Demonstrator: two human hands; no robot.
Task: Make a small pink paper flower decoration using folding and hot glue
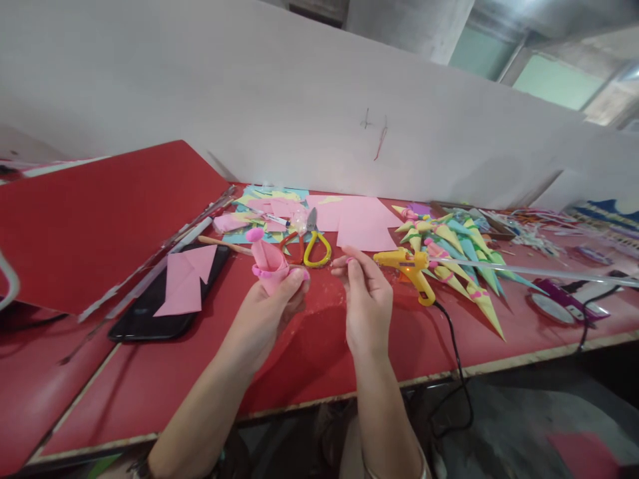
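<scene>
My left hand (267, 318) is closed around a pink rolled paper cone (270, 263), which has a bright pink fuzzy trim round it and a fuzzy tip on top. Slightly to its right, my right hand (365, 289) is raised over the table with thumb and fingertips pinched together; what they hold, if anything, is too small to make out. Behind the hands lie yellow-handled scissors (317, 247) and a tool with red handles (293, 249). A yellow glue gun (412, 269) with a long clear glue stick (519, 268) rests just right of my right hand.
Several yellow and blue paper cones (474, 249) are heaped at the right. Pink paper sheets (367, 223) and paper scraps (269, 209) lie at the back. A black tray (150, 326) bears cut pink paper (182, 283) at left. A black cord (456, 359) hangs over the table's front edge.
</scene>
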